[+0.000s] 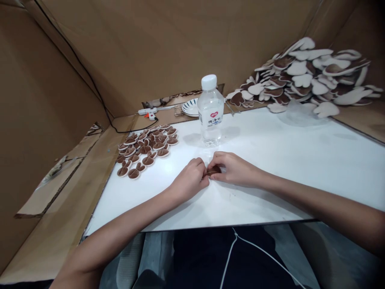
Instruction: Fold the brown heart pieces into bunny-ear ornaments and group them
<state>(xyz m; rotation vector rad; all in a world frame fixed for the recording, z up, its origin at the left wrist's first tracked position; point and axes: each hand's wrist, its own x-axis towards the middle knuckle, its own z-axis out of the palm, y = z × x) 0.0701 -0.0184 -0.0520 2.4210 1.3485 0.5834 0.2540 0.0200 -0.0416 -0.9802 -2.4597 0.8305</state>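
Both of my hands meet over the white board, just in front of the water bottle (pixel 211 114). Between them is a small brown felt piece (pixel 214 171), partly covered by fingers. My left hand (pixel 192 178) is closed, pinching the piece's left end. My right hand (pixel 230 168) curls its thumb and fingers around the other side. To the left lies a group of round brown felt pieces (pixel 148 161) with white rims and small ear-like flaps. At the far right rises a large pile of brown and white felt shapes (pixel 300 80).
A white glue gun (pixel 148 110) with a black cord (pixel 90 76) lies at the back left. Beside it is a striped plate (pixel 190 107). A clear plastic bag (pixel 300 114) sits by the pile. Cardboard walls (pixel 180 44) surround the white board (pixel 285 160).
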